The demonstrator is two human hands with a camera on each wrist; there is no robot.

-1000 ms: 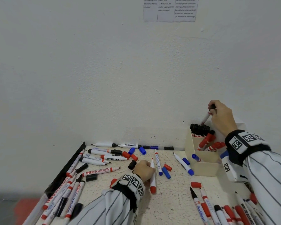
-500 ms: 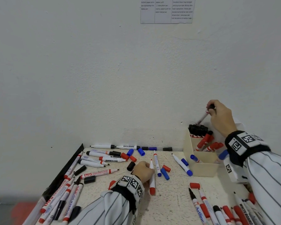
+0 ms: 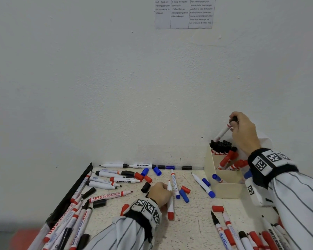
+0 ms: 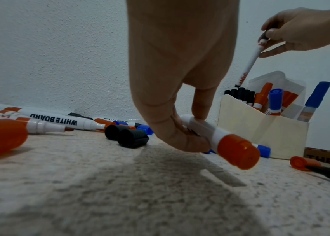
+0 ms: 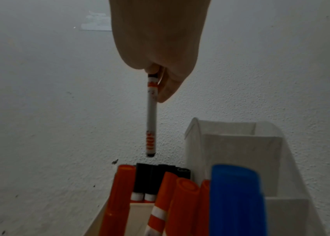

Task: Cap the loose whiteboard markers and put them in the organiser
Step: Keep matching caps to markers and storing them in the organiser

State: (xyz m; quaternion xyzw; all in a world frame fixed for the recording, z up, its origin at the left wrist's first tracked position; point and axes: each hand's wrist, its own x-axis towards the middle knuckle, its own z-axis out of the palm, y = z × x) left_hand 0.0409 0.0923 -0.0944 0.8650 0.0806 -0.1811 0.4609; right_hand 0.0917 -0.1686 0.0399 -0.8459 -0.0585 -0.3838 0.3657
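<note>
My right hand (image 3: 239, 126) pinches the top of a capped black marker (image 3: 223, 131) and holds it tilted just above the black caps in the back compartment of the cream organiser (image 3: 226, 190); the right wrist view shows the black marker (image 5: 151, 115) hanging over those caps. On the table my left hand (image 3: 161, 193) grips an uncapped red marker (image 3: 170, 204) that lies flat, its red end pointing toward me. In the left wrist view my left hand (image 4: 182, 131) pinches the red marker (image 4: 226, 142) between thumb and a finger.
Loose markers and caps in red, blue and black litter the table: a pile at the left (image 3: 76, 213), another at the lower right (image 3: 242, 235), caps near the centre (image 3: 185, 193). The organiser's other compartments hold red and blue markers (image 3: 229, 159). The wall stands close behind.
My right hand and the black marker have barely shifted above the organiser's back compartment. The left hand stays on the red marker.
</note>
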